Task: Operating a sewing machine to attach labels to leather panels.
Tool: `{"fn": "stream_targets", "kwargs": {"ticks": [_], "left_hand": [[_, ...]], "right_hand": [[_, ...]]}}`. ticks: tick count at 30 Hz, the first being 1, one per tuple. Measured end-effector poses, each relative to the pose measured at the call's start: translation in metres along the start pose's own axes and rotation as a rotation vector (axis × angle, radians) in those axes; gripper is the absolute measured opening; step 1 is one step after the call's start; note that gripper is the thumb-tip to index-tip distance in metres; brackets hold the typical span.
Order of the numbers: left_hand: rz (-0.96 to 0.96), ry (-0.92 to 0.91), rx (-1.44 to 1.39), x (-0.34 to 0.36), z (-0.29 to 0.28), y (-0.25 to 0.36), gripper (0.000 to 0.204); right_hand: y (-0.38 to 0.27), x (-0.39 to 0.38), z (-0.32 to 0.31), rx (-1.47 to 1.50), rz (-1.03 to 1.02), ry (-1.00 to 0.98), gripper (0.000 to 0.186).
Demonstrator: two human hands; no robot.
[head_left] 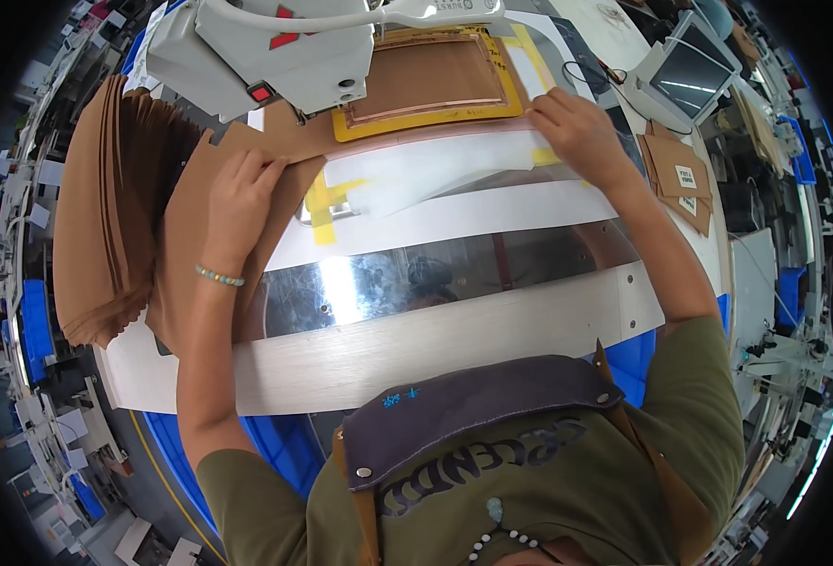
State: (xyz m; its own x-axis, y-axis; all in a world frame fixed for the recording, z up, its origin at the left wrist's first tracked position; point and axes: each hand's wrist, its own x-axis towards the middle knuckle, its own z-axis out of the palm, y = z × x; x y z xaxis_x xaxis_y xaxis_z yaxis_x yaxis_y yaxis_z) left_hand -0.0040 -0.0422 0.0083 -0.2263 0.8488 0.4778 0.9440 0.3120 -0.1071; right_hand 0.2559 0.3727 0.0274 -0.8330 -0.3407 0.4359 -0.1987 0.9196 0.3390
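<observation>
A brown fabric panel (416,75) lies under a yellow-edged clamp frame (429,125) on the sewing machine (256,57). At the panel's left end, my left hand (240,203) has thumb and fingers closed on its brown edge. My right hand (577,137) is at the panel's right end beside the frame, fingertips pressed together on its edge. Under my left hand, more brown panels (187,245) lie at a slant. White sheeting (445,174) with yellow tape (321,209) sits just in front of the frame.
A thick stack of brown panels (105,217) stands at the left. A shiny metal plate (388,278) runs across the near table. At the right are a control screen (692,75) and small brown pieces with white labels (677,174). Blue bins (280,453) show below the table edge.
</observation>
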Motion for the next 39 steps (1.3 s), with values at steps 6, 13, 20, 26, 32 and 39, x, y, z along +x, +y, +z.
{"fn": "stream_targets", "kwargs": {"ticks": [6, 13, 20, 26, 32, 39], "left_hand": [[0.013, 0.022, -0.081, 0.026, 0.027, 0.017, 0.024], [0.003, -0.043, -0.18, 0.016, 0.019, 0.013, 0.039], [-0.292, -0.185, -0.139, -0.046, 0.022, -0.021, 0.057], [-0.275, -0.246, -0.224, -0.055, -0.01, -0.011, 0.058], [-0.123, -0.205, -0.222, -0.004, -0.009, 0.026, 0.061], [-0.139, -0.264, -0.281, -0.003, 0.005, 0.035, 0.056]], "right_hand": [[0.019, -0.028, 0.014, -0.014, 0.139, -0.013, 0.013], [0.013, -0.035, 0.02, -0.025, 0.204, 0.049, 0.014], [0.01, -0.036, 0.019, 0.026, 0.246, 0.079, 0.013], [0.011, -0.041, 0.021, 0.055, 0.294, 0.093, 0.015], [0.013, -0.039, 0.019, 0.04, 0.282, 0.041, 0.016], [0.013, -0.042, 0.015, -0.009, 0.196, 0.013, 0.016]]}}
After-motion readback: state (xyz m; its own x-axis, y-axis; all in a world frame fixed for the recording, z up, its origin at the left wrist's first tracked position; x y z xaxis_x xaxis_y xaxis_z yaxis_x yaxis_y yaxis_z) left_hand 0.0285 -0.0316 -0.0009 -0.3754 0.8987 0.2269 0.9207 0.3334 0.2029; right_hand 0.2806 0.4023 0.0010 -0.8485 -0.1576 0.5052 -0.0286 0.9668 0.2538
